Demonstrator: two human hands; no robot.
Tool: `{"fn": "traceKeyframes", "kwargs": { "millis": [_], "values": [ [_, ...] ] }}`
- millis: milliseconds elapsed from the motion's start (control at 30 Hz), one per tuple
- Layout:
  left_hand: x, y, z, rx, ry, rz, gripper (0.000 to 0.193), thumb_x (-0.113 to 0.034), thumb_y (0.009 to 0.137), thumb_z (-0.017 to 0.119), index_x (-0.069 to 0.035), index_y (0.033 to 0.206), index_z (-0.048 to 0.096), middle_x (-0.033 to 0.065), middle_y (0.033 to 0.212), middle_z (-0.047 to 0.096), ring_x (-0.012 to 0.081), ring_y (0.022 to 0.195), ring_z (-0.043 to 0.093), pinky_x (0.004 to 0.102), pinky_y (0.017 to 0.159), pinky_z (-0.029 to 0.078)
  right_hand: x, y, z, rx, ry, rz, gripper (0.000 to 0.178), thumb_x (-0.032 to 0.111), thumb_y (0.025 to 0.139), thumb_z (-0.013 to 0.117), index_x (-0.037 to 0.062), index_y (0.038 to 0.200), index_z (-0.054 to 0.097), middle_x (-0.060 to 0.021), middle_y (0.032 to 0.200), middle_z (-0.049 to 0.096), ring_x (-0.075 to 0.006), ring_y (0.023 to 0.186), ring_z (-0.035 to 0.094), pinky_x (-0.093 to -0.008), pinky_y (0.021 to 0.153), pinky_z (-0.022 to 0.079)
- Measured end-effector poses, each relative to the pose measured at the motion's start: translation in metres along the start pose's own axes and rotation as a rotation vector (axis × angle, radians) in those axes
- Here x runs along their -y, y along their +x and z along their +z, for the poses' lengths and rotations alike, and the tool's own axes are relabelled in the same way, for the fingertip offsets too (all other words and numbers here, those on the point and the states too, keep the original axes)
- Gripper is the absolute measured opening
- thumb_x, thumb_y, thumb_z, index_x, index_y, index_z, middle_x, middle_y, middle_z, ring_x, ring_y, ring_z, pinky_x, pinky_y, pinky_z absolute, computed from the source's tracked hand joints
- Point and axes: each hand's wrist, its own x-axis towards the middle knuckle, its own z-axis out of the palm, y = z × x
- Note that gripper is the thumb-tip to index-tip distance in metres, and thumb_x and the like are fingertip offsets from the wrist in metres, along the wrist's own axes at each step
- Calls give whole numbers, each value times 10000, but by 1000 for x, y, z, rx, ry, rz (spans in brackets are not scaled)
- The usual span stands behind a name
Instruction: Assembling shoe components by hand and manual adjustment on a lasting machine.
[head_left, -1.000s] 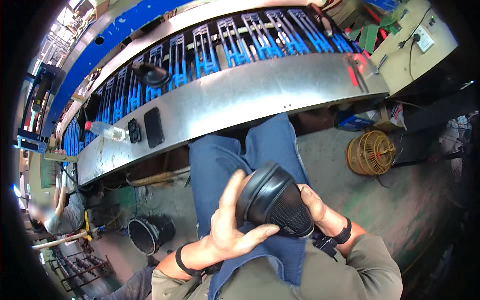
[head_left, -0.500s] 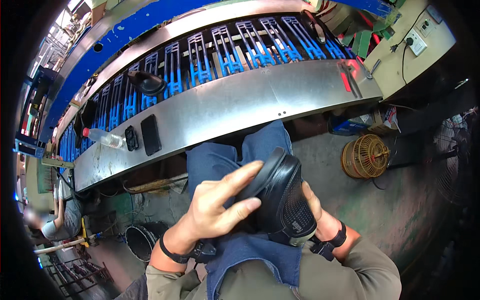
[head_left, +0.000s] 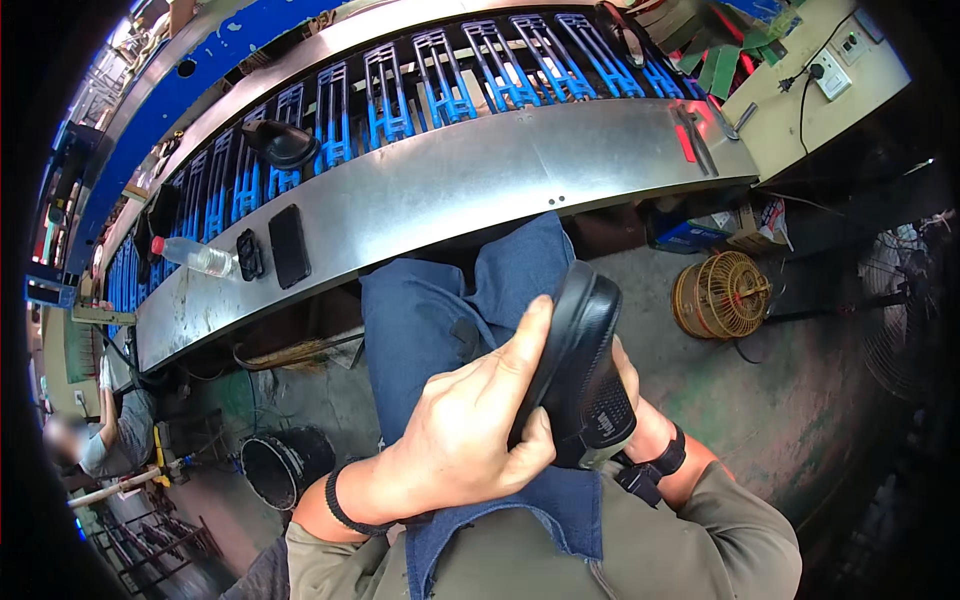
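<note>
A black shoe (head_left: 602, 372) with a perforated upper and a thick dark sole (head_left: 556, 338) is held tilted over my lap, its toe pointing away from me. My left hand (head_left: 478, 425) grips the sole's left side, with the index finger stretched along its edge and the thumb lower down. On the other side my right hand (head_left: 645, 425) holds the upper. Most of its fingers are hidden behind the shoe. A blue cloth apron (head_left: 412, 330) covers my legs beneath.
Beyond my knees runs a metal ledge (head_left: 430, 190) bearing a phone (head_left: 290, 246), a black gadget (head_left: 250, 255), a plastic bottle (head_left: 195, 255) and red-handled pliers (head_left: 690, 145). Behind it, blue-black racks carry another shoe (head_left: 282, 146). A wicker basket (head_left: 685, 300), bucket (head_left: 250, 455) and co-worker (head_left: 125, 430) are around.
My left hand has moved right and closed in on the sole, where its fingers stood more spread before. The shoe has turned a little more upright, and the whole view has shifted slightly.
</note>
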Motion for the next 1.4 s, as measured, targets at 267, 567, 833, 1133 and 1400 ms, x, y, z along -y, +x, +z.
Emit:
{"fn": "traceKeyframes", "kwargs": {
  "millis": [267, 567, 833, 1133, 1400],
  "values": [
    [37, -9, 18, -9, -254, -8, 793, -115, 819, 791, 0, 1499, 401, 254, 1357, 587, 382, 1100, 678, 376, 904, 562, 0, 7, -1, -111, 110, -86, 635, 511, 1044, 442, 21, 1446, 471, -174, 1380, 576, -285, 1217, 608, -417, 1033, 522],
    [33, 3, -6, -54, -200, -45, 744, -270, 815, 834, 32, 1398, 485, 219, 1116, 682, 304, 885, 722, 347, 765, 573, -1, 6, 26, -71, -99, -40, 697, 529, 1050, 359, -3, 1500, 375, -211, 1429, 522, -317, 1252, 584, -453, 1086, 474],
    [24, 14, -52, 158, -103, -99, 405, -105, 889, 733, 60, 1226, 581, 188, 918, 722, 256, 784, 740, 316, 714, 568, -1, 3, 41, -42, -314, -6, 746, 572, 1026, 401, -29, 1469, 400, -204, 1356, 570, -276, 1193, 620, -390, 993, 538],
    [32, 6, -50, 78, -101, 29, 311, -96, 918, 646, 42, 1189, 582, 166, 691, 619, 348, 604, 650, 399, 560, 505, -7, 2, 42, -17, -261, -7, 710, 541, 1038, 408, -20, 1472, 402, -216, 1361, 568, -296, 1205, 617, -421, 1013, 530],
    [5, 8, -35, 170, 294, 54, 539, -154, 868, 724, 100, 1289, 504, 220, 827, 661, 357, 705, 693, 384, 627, 558, -10, -3, 24, -12, -119, 5, 672, 493, 1064, 308, -1, 1516, 360, -186, 1489, 471, -285, 1340, 506, -405, 1130, 421]
  ]
}}
